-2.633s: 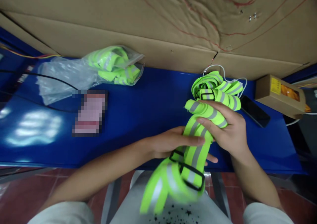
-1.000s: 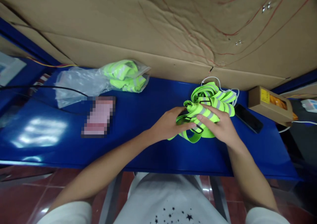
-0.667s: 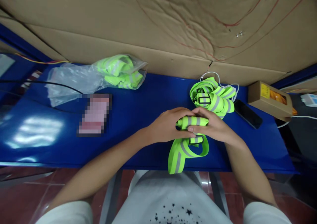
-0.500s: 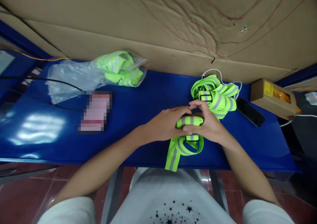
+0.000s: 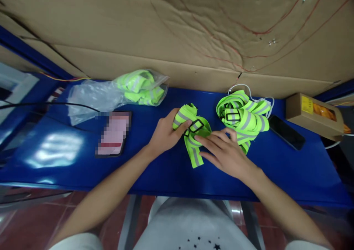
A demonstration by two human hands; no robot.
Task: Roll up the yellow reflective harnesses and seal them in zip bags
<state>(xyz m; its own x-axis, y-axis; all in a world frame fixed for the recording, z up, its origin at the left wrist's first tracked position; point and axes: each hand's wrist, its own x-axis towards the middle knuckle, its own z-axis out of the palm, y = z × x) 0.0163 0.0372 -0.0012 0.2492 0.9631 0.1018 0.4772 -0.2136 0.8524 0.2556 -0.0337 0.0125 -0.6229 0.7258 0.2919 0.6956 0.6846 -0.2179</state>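
A fluorescent yellow-green reflective strap (image 5: 194, 155) with grey stripes and black buckles lies loosely coiled on the blue table, its loose end pointing toward me. My left hand (image 5: 165, 134) grips the coil from the left, thumb over the top near a buckle. At the coil's right side is my right hand (image 5: 224, 152), fingers stretched out and fingertips against the band, not wrapped round it. Just beyond, to the right, a pile of similar reflective straps (image 5: 246, 117) carries a black buckle on top.
A clear plastic bag (image 5: 94, 97) of more straps lies at the back left. A phone (image 5: 113, 134) with a blurred-out screen is nearer. On the right are a dark phone (image 5: 287, 132) and a cardboard box (image 5: 312, 115). Cardboard (image 5: 124, 32) with red wires stands behind the table.
My hands have moved apart from their cupped hold around the strap. The coil now sits a little farther left and away from me, turned, with my right fingers straightened.
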